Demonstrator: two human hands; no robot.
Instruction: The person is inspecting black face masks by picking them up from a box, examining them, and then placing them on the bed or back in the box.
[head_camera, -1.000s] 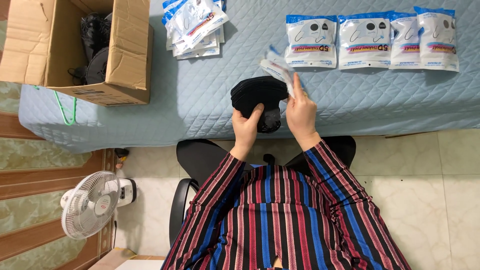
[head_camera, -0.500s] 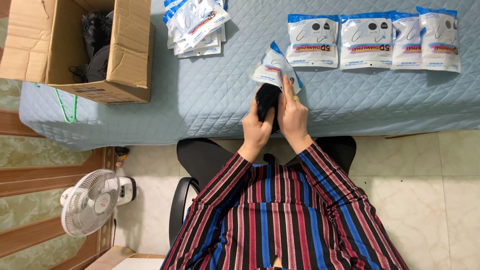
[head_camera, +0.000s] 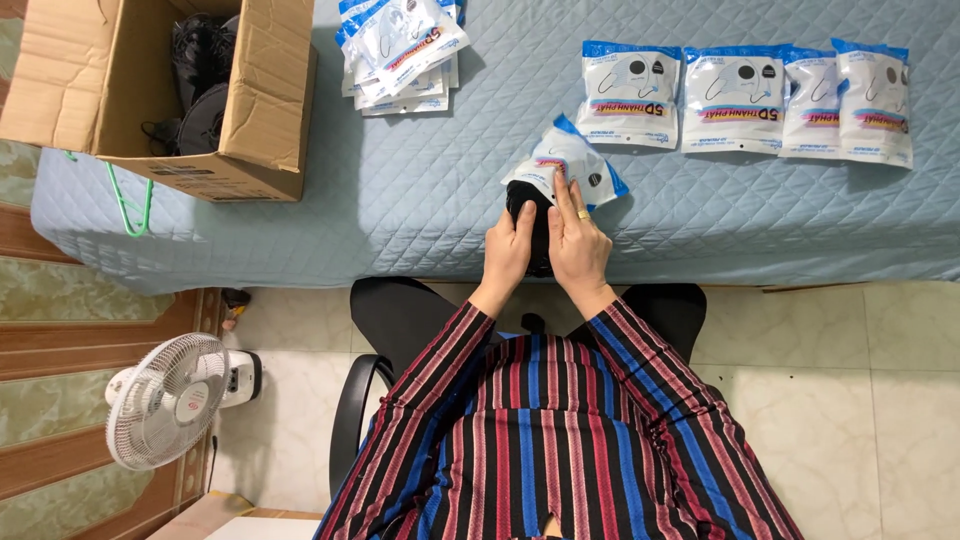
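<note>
The person is sitting on a black chair at the edge of a table covered with a blue quilted cloth. Both hands are meeting at the near edge of this cloth, just in front of the body. The left hand is grasping the left side of a folded black mask, with its fingers curling along the dark fabric. The right hand is holding the right side of the same mask, and its index finger is stretching forward and pressing on a white and blue plastic pouch. The mask is lying between the two hands, and its far end is sitting at the mouth of the pouch; it seems to be partly inside, but the hands are hiding this place, so I cannot tell for sure.

Farther on the cloth, to the right, a row of four filled pouches is lying side by side, slightly overlapping. To the left of them, a stack of empty pouches is resting near the far edge. An open cardboard box is standing on the left corner of the table, with black items inside. On the floor at the left, a small white fan is standing.
</note>
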